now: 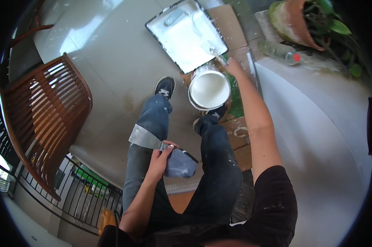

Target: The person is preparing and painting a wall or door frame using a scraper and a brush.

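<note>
My left hand [157,161], near my knees, is closed around the handle of a wide-bladed scraper [144,136]. Against the same fingers is a blue-grey rounded piece [180,164] with a dark edge; its kind is unclear. My right hand [234,67] reaches forward and grips the handle of what looks like a paint roller [219,58]. Its white-coated head seems to lie at the far end of the paint tray [186,70], which has a dark, spattered rim and white paint inside. A white bucket [191,98], pale inside, stands just nearer than the tray.
Flattened cardboard [230,25] lies under and beside the tray. A slatted wooden chair [50,92] stands left, beyond it a metal railing [85,197]. At right are a low pale wall [313,119], a clear bottle [276,53] and a potted plant [289,22].
</note>
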The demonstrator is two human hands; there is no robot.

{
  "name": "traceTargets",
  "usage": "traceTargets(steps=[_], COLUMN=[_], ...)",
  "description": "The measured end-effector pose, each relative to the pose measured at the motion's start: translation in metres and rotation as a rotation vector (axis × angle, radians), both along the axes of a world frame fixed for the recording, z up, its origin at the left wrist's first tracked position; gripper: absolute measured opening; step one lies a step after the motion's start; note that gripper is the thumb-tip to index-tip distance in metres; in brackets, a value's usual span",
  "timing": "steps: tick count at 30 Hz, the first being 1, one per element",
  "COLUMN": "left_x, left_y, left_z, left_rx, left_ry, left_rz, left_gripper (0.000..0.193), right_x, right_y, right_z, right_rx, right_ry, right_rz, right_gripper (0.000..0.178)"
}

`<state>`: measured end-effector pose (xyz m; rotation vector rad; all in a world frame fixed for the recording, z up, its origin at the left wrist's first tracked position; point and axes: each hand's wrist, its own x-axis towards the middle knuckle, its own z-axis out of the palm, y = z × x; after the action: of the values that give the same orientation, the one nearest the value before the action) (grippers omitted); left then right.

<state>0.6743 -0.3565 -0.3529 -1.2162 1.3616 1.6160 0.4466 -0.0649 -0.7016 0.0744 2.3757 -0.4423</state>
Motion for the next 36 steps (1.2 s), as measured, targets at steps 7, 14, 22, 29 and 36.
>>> traceTargets(steps=[7, 14, 22, 29, 36], left_x=[-0.004, 0.004, -0.002, -0.004, -0.004], left_y=[-0.01, -0.022, -0.027, -0.029, -0.035], left_z=[-0.007, -0.011, -0.013, -0.01, -0.007], left_rx=[0.133, 0.245, 0.268, 0.302, 0.303], left_ry=[-0.059, -0.103, -0.132, -0.158, -0.136], left_rz=[-0.089, -0.096, -0.075, -0.03, -0.03], left_gripper=[0.015, 0.015, 0.017, 0.018, 0.019], right_x=[0.004, -0.012, -0.015, -0.015, -0.015], right_y=[-0.023, -0.045, -0.097, -0.132, -0.137], right_z=[-0.006, 0.065, 0.078, 0.056, 0.099], right_rx=[-0.054, -0.166, -0.113, -0.051, -0.032], right_ry=[-0.109, 0.021, -0.079, -0.1, -0.016], right_rz=[-0.011, 0.077, 0.305, 0.461, 0.396], right_gripper=[0.033, 0.031, 0.026, 0.021, 0.024])
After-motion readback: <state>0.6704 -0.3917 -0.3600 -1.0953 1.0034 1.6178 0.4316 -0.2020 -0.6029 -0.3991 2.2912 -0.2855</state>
